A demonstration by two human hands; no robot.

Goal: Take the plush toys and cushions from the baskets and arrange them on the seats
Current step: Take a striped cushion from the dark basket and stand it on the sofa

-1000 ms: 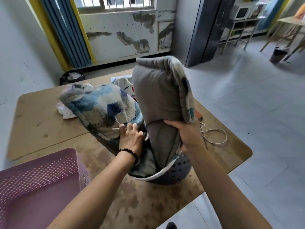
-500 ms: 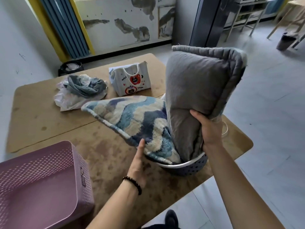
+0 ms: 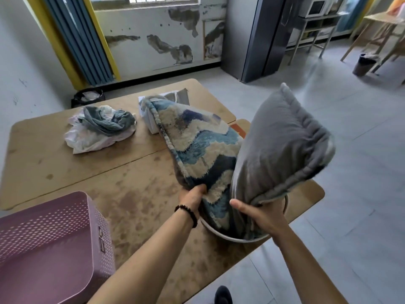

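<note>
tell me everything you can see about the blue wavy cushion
The blue wavy cushion looks plush and tufted, with wavy bands of cream, light blue and navy and a corded border. It stands tilted, its top leaning back and left, and its lower end sits inside the round white-rimmed basket on the table. The left hand grips its lower left edge. The gray cushion, held by the right hand, presses against its right side.
</note>
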